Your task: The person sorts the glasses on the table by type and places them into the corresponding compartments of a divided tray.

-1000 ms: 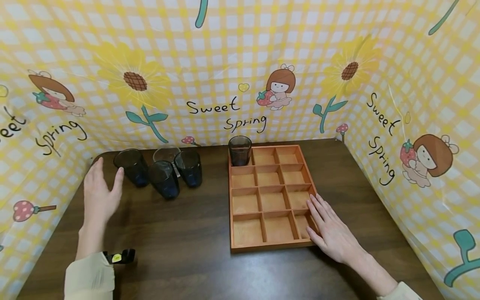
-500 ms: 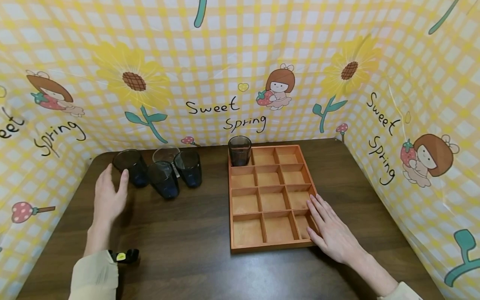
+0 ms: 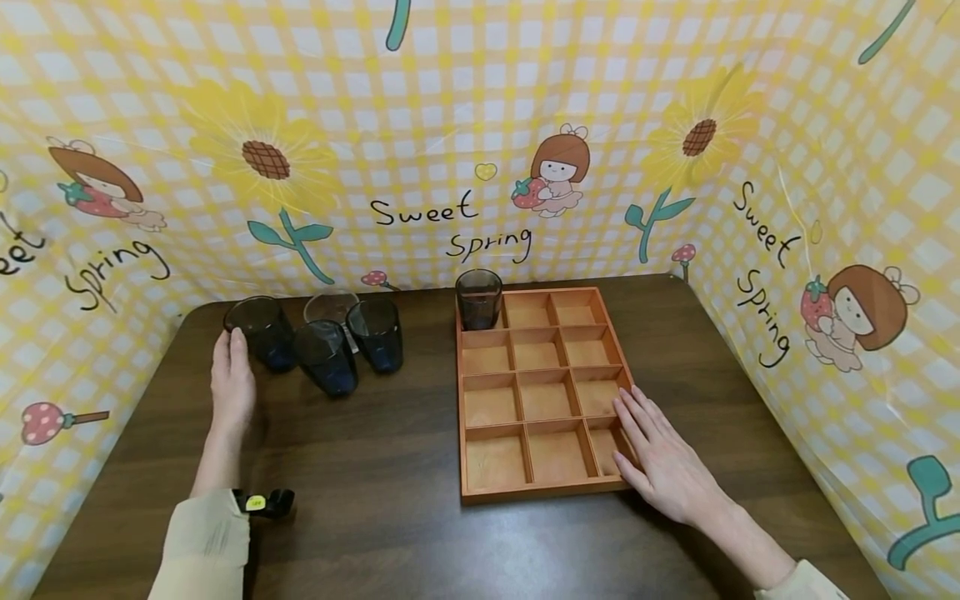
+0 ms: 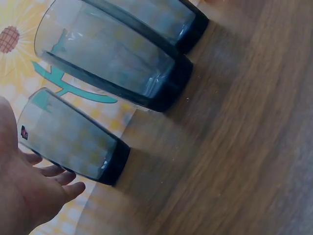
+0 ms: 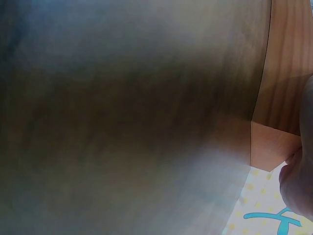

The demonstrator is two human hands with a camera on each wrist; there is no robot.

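Observation:
My left hand (image 3: 234,385) is beside the leftmost blue-grey drinking glass (image 3: 262,327), fingertips close to its side. In the left wrist view, the fingers (image 4: 63,178) reach past this glass (image 4: 78,142) with the thumb apart from them, not closed round it. Two more dark glasses, one in front (image 3: 327,357) and one to its right (image 3: 377,335), stand next to it, and a clearer glass (image 3: 330,307) is partly hidden behind. My right hand (image 3: 667,462) rests with straight fingers on the right edge of a wooden compartment tray (image 3: 491,497). Another dark glass (image 3: 478,300) stands in the tray's back-left compartment.
The dark wooden table (image 3: 360,492) is backed by a yellow checked cloth (image 3: 420,125), which also rises along both sides. A black strap device (image 3: 266,503) sits at my left wrist. The tray's front edge lies mid-table.
My left hand has moved right to the leftmost glass, and its thumb has come nearer the fingers. The right hand and the tray stay in place.

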